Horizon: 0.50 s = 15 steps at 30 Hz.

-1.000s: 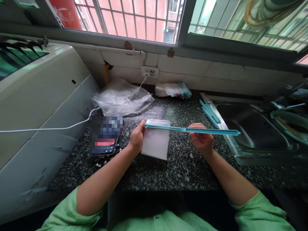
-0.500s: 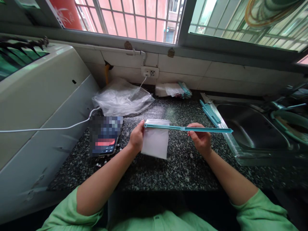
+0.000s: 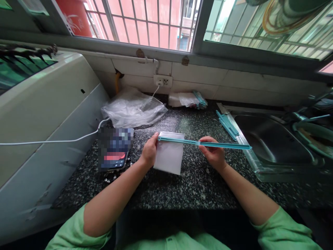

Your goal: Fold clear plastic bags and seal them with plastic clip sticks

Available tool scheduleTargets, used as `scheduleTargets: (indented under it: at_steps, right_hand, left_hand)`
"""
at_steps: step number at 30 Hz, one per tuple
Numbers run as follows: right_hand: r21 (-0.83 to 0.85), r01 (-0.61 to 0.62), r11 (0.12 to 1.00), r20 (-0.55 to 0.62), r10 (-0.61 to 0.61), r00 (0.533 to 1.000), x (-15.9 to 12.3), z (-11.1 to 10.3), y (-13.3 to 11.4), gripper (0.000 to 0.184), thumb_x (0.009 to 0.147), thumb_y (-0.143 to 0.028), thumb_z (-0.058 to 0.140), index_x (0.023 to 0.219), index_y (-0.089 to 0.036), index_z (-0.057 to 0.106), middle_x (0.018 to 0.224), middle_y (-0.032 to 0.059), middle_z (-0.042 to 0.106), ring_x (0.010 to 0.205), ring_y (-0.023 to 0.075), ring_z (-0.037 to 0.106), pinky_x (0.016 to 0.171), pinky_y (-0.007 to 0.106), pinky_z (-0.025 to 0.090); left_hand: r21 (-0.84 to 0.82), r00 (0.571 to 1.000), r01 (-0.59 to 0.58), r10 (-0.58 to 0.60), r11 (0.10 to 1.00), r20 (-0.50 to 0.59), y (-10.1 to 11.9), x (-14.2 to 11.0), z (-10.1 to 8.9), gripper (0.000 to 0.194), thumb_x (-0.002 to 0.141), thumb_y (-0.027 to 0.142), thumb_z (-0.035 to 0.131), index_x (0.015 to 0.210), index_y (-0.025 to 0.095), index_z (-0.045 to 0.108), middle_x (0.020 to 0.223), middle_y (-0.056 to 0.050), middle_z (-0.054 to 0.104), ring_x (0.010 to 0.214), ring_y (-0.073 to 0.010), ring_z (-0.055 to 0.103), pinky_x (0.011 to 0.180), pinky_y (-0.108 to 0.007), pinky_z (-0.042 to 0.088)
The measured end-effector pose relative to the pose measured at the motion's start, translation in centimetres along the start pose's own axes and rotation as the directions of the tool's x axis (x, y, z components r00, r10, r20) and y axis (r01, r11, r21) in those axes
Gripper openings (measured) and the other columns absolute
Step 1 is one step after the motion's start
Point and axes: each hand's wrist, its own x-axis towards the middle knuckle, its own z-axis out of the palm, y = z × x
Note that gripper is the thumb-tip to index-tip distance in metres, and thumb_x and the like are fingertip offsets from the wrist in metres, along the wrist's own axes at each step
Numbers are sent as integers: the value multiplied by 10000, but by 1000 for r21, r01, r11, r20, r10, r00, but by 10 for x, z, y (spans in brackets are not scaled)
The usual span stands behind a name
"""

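A long blue bag sealing clip (image 3: 229, 145), unfolded nearly straight, spans the space between my hands. My left hand (image 3: 150, 150) is closed on the left edge of a small whitish plastic bag (image 3: 169, 158) and the clip's left end. One arm of the clip lies across the bag just below its top edge. My right hand (image 3: 214, 154) pinches the clip close to its middle hinge, and the other arm sticks out to the right past my fingers. The bag hangs over the speckled counter (image 3: 192, 191).
Left of my hands lies a phone (image 3: 121, 152) with a blurred screen. Behind are a crumpled clear plastic bag (image 3: 132, 107) and a pile of small bags (image 3: 184, 99) with blue clips. Several loose clips (image 3: 227, 125) rest beside the steel sink (image 3: 273, 142). A white cable (image 3: 65, 141) crosses from the left.
My right hand has moved slightly left along the clip, up to its hinge. The clip's right end tilts a little lower. My left hand keeps its hold; the whole view has shifted slightly.
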Motion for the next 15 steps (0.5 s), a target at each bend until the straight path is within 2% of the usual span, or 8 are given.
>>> scheduleTargets:
  at_steps: [3,15]
  right_hand:
    - [-43,33,999,16,-32,999,1,1,-1,116,766,-295,620,842,-210,596,788,25,610,690,139,580,597,265,500]
    - [-137,98,986,40,-94,995,3,0,-1,95,767,-293,623,818,-212,616,753,25,629,667,143,586,590,280,502]
  left_hand:
    - [-5,998,30,-30,1000,47,0,-1,1,281,567,416,683,640,154,611,644,-12,659,811,-212,620,737,-278,473]
    - [16,996,61,-62,998,66,1,-2,1,278,606,417,661,648,145,618,671,-25,675,804,-218,630,714,-278,478]
